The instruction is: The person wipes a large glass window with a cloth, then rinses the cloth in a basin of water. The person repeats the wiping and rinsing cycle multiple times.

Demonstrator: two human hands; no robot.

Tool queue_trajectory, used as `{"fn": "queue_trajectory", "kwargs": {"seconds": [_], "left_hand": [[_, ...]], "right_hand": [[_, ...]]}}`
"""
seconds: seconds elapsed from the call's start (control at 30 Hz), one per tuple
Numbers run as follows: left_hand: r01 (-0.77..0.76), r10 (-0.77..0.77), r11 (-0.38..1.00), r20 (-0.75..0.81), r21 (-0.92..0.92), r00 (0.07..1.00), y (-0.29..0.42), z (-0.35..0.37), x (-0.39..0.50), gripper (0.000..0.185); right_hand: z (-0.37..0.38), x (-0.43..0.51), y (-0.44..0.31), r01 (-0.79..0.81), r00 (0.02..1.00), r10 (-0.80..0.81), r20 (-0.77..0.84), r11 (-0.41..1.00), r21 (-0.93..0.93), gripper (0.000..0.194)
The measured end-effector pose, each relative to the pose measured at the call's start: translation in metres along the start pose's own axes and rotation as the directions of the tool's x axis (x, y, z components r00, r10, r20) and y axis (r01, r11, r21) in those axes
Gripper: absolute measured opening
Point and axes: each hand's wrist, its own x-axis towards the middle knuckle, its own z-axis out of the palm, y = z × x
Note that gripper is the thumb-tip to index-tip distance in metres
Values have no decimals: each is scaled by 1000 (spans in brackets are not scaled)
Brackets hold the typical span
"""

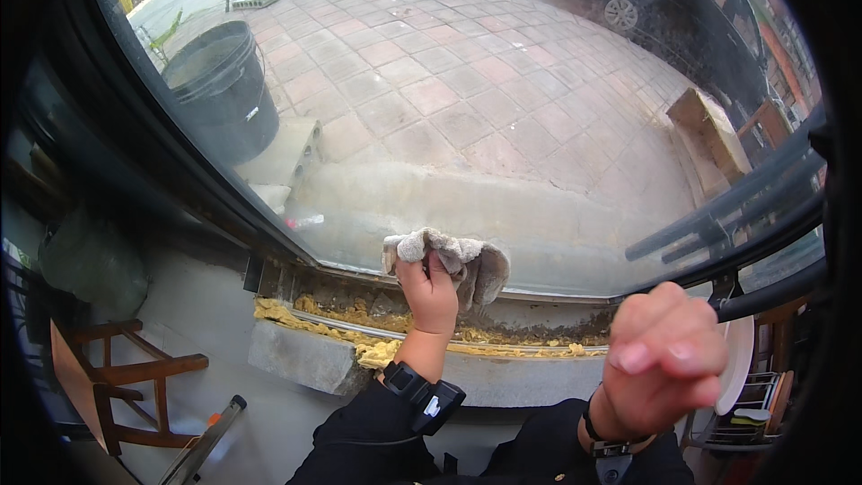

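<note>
My left hand (425, 296) grips a crumpled grey-beige terry cloth (481, 266). The cloth is at the lower part of a large glass pane (566, 229); part of it hangs loose to the right of my fingers. Just below runs the window's bottom frame, where crumbly yellow foam (377, 353) lies along a metal track (337, 323). Higher and nearer the camera, at the right, my right hand (663, 357) is curled into a loose fist with nothing visible in it. A black strapped device (427, 394) sits on my left wrist.
A grey stone sill (306, 357) runs below the track. A wooden stool (141, 374) lies tipped at left, near a folded metal tool (205, 438). At right are a black rail (774, 293) and wire rack (737, 411). Outside stand a black bucket (236, 108) and cardboard box (710, 135).
</note>
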Motion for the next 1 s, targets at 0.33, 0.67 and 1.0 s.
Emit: {"fn": "queue_trajectory", "kwargs": {"seconds": [0.33,0.67,1.0], "left_hand": [[-169,167,972,-25,-165,986,61,-20,51,25],[202,-308,860,-160,-469,938,-82,-57,40,9],[380,-559,623,-50,-683,828,-51,-48,19,17]], "right_hand": [[17,-114,157,-902,414,890,192,430,-45,26],[52,-155,223,-914,402,899,172,405,16,25],[48,-139,203,-940,322,904,282,340,-15,29]]}}
